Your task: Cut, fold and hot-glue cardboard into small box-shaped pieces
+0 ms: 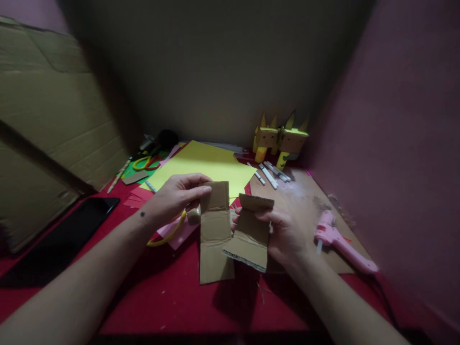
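Note:
My left hand [185,191] pinches the top left corner of a creased cardboard strip [215,235], which hangs upright over the table. In my right hand [282,235] is a second cardboard piece [251,225], bent at its folds so that its top and bottom flaps stick out. The two pieces are side by side, and the right one's lower flap overlaps the edge of the left strip. Below my left hand lie a yellow curved handle [168,235] and pink paper [183,232], partly hidden.
Yellow sheets [197,165] cover the table's middle. A pink glue gun [341,242] rests on a cardboard board [302,201] at right, near several white markers [269,175]. Two cardboard figures [268,137] stand at the back. A black flat device [61,239] lies left on the red cloth [161,306].

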`<state>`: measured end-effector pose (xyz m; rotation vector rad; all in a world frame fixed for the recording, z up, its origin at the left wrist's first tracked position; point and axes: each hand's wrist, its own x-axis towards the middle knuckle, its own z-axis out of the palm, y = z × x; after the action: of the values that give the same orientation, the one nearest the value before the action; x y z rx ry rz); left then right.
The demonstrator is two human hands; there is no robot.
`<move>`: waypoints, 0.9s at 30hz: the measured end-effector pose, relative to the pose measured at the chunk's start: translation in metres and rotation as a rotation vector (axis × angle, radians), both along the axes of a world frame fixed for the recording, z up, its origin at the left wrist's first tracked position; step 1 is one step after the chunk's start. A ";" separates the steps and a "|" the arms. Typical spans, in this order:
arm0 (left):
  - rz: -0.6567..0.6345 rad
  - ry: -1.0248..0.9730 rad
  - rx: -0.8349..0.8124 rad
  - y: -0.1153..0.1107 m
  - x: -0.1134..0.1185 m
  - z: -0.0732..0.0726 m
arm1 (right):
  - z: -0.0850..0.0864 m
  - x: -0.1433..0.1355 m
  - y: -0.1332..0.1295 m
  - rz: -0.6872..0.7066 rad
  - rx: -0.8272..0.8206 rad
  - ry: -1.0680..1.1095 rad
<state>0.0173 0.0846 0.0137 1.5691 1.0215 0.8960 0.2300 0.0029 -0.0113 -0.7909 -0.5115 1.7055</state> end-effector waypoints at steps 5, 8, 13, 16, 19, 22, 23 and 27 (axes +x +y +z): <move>0.002 0.011 0.070 -0.003 0.002 -0.002 | -0.001 0.001 -0.002 0.049 -0.014 0.019; 0.041 0.033 0.129 -0.005 0.003 0.000 | 0.000 0.001 -0.003 0.058 -0.039 0.030; 0.097 0.108 0.303 -0.005 0.003 -0.001 | 0.003 0.000 -0.003 0.072 -0.080 0.071; 0.089 0.124 0.382 -0.004 0.003 -0.002 | 0.004 0.000 -0.003 0.077 -0.083 0.080; 0.065 0.162 0.476 -0.006 0.004 0.000 | 0.006 0.000 -0.003 0.086 -0.084 0.075; 0.063 0.192 0.557 -0.010 0.006 0.001 | 0.006 0.001 -0.004 0.051 -0.075 0.060; 0.067 0.201 0.580 -0.011 0.006 0.001 | 0.006 0.002 -0.004 0.049 -0.065 0.053; 0.042 0.248 0.708 -0.012 0.007 -0.004 | 0.003 0.004 -0.001 0.086 0.005 0.052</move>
<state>0.0240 0.0726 0.0094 2.2998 0.9582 1.1920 0.2340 0.0014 -0.0081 -0.7278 -0.5205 1.7984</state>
